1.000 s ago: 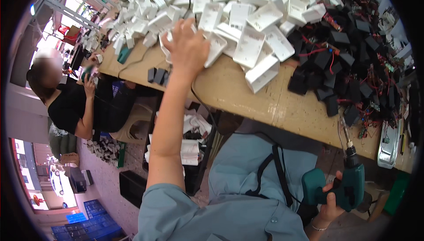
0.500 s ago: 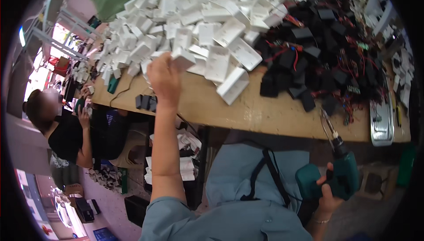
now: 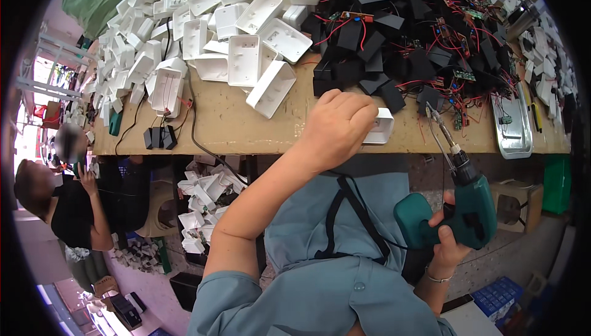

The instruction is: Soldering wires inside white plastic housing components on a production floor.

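Note:
Bent over the table's front edge, my left hand (image 3: 341,126) has its fingers closed on a small open white plastic box (image 3: 383,128). The hand covers the box's left part. My right hand (image 3: 448,237) grips a dark green pistol-shaped soldering gun (image 3: 471,203), its metal tip (image 3: 436,114) pointing up and away over the table edge. That tip is close to the nearest black blocks (image 3: 431,97), right of the white box. A pile of similar white boxes (image 3: 243,59) lies beyond my left forearm.
Black blocks with red wires and small circuit boards (image 3: 462,74) heap at the back right. A metal tray (image 3: 516,142) lies at the table's (image 3: 215,136) right end. A bin of white parts (image 3: 206,194) stands below. Another person (image 3: 68,206) works at far left.
My left hand has moved right and nearer, from the white pile to the table's front edge, with a white box. The view has shifted; my right hand still holds the soldering gun.

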A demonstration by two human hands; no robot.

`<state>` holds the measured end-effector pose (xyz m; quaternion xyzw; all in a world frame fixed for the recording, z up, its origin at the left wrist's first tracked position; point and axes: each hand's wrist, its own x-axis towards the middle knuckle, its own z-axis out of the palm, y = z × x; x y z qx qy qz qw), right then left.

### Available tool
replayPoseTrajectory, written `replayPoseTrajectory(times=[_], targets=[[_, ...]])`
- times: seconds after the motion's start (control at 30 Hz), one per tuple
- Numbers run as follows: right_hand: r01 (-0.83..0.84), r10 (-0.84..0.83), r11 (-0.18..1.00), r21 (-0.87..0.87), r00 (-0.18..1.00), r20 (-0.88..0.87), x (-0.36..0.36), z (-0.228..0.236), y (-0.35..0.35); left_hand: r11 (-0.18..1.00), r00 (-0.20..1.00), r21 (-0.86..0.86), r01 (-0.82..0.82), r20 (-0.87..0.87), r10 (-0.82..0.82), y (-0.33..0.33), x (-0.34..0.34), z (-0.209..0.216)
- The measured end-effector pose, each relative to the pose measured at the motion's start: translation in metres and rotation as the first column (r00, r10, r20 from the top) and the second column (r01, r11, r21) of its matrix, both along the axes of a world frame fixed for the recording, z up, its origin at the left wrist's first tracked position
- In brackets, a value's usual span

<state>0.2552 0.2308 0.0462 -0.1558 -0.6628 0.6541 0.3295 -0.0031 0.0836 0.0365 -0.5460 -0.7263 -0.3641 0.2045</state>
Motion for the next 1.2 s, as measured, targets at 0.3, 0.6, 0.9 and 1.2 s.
replayPoseTrajectory(times=[0.3, 0.6, 0.9, 1.2], targets=[[0.019, -0.017, 0.996, -0.084, 1.0, 0.017, -0.002, -0.011, 0.005, 0.999, 0.999, -0.038, 0.028, -0.022, -0.029, -0.003, -0.014, 0.011], [0.021, -0.03, 0.976, -0.216, 0.999, -0.04, -0.002, -0.014, 0.02, 0.83, 0.825, 0.27, -0.488, 0.452, 0.339, -0.044, -0.19, 0.104], [0.116, -0.114, 0.972, -0.205, 0.993, 0.024, -0.031, 0.011, 0.022, 0.857, 0.787, -0.439, -0.269, 0.413, 0.458, 0.098, -0.359, 0.126], [0.1, -0.106, 0.988, -0.121, 0.993, -0.045, -0.067, 0.036, 0.035, 0.916, 0.824, -0.386, 0.109, 0.55, 0.133, 0.167, -0.333, 0.125]])
